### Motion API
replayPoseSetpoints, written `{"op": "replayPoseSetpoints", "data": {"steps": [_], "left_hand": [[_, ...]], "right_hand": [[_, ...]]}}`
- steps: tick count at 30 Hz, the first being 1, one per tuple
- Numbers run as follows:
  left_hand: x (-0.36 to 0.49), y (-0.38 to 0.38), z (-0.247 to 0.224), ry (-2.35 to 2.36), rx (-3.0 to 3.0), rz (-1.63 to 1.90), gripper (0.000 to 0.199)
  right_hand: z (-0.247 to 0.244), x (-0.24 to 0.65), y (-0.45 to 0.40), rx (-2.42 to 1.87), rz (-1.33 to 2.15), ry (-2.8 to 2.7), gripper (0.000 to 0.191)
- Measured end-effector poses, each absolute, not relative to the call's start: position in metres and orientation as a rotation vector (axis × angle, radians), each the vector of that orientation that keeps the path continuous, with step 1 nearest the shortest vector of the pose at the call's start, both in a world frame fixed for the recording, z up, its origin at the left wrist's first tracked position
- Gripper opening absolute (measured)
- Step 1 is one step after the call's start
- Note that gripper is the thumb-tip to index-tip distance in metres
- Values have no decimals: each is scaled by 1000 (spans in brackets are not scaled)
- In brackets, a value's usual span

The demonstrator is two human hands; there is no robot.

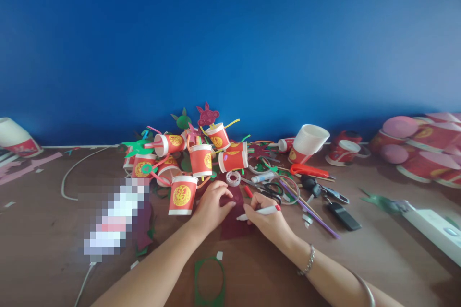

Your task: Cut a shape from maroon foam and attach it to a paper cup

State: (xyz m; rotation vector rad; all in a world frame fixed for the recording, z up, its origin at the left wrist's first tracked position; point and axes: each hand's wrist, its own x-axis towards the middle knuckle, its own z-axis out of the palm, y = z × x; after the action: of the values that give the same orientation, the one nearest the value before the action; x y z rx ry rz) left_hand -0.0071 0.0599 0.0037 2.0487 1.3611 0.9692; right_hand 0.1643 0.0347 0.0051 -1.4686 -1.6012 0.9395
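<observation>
A white marker with a red end sits in my right hand, its fingers closed round the barrel and its tip pointing left, low over a dark red sheet of paper. I cannot tell whether the tip touches the sheet. My left hand rests on the sheet's left side, fingers loosely bent, thumb apart from them. Just beyond the hands lie a roll of clear tape, a small red piece like a marker cap and black-handled scissors, partly hidden by my right hand.
Red paper cups with paper strips and cut-out shapes crowd the back. Stacked white cups, a red-handled cutter and keys are to the right. A blurred phone is left; a green paper frame lies in front.
</observation>
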Motion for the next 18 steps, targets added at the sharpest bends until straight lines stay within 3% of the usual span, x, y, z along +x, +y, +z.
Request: {"op": "replayPoseSetpoints", "data": {"steps": [18], "left_hand": [[-7,60,5,1376,2048,954,11]], "right_hand": [[2,164,36,-1480,930,-1599,25]]}}
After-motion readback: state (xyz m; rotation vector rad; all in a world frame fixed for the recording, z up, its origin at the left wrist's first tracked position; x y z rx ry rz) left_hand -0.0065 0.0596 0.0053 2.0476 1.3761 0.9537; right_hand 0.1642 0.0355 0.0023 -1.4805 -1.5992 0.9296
